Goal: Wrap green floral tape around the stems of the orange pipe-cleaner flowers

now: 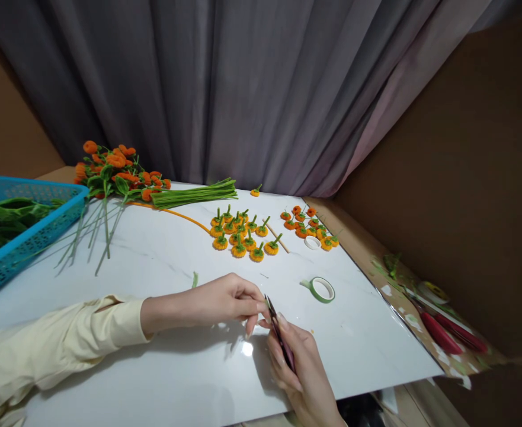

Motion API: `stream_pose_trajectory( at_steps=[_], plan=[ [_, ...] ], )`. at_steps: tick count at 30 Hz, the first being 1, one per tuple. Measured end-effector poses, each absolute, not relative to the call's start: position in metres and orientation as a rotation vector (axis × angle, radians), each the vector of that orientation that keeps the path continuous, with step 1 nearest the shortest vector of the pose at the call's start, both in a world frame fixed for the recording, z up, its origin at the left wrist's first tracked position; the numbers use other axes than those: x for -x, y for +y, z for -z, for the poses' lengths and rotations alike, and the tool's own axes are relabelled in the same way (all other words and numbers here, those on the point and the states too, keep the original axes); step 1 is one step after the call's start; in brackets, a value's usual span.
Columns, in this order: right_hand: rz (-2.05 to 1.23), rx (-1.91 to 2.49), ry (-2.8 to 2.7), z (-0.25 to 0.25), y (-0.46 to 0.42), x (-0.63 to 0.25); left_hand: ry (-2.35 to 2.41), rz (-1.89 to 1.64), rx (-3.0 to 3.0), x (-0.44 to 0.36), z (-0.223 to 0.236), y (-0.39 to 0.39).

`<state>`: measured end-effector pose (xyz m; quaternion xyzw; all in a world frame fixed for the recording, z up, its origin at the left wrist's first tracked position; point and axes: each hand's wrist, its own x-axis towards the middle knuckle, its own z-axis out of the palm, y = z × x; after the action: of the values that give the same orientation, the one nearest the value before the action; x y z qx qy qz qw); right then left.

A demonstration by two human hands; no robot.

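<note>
Gripping a slim, dark, pointed tool with a purple handle point(289, 357) in the right hand point(300, 359), with the fingers wrapped closely round the handle and the point aimed at eleven o'clock, above a white, faintly veined, glossy table point(367, 332). Holding the left hand point(238, 303), bare below a loose cream cloth sleeve point(74, 341), just beside that point, with the thumb close to the index finger and the other fingers curled; cannot tell of anything thin pinched between the tips.

Facing, near twelve o'clock from the hands, a group of yellow, ribbed, fuzzy flower heads with green stubs point(238, 251); at one o'clock, smaller orange and yellow flower heads point(290, 225) beside a flat white ring point(313, 247); at two o'clock, a roll of green tape point(314, 290). Having, well apart at three o'clock, a pair of red handles point(441, 333). Showing, at eleven o'clock, a bundle of fuzzy green stems point(194, 194); between ten and eleven, orange flowers with green leaves point(115, 161); at ten, a blue perforated plastic basket point(42, 237) holding long green leaves point(7, 219).
</note>
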<state>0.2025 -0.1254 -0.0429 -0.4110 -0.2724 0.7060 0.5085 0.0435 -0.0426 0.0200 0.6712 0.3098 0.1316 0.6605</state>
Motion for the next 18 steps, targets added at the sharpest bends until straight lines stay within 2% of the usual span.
stream_pose_trajectory(
  at_steps=[18],
  plan=[
    [-1.669, 1.02, -0.643, 0.0399, -0.1259, -0.2019, 0.689, -0.28, -1.553, -0.0424, -0.0206, -0.0427]
  ],
)
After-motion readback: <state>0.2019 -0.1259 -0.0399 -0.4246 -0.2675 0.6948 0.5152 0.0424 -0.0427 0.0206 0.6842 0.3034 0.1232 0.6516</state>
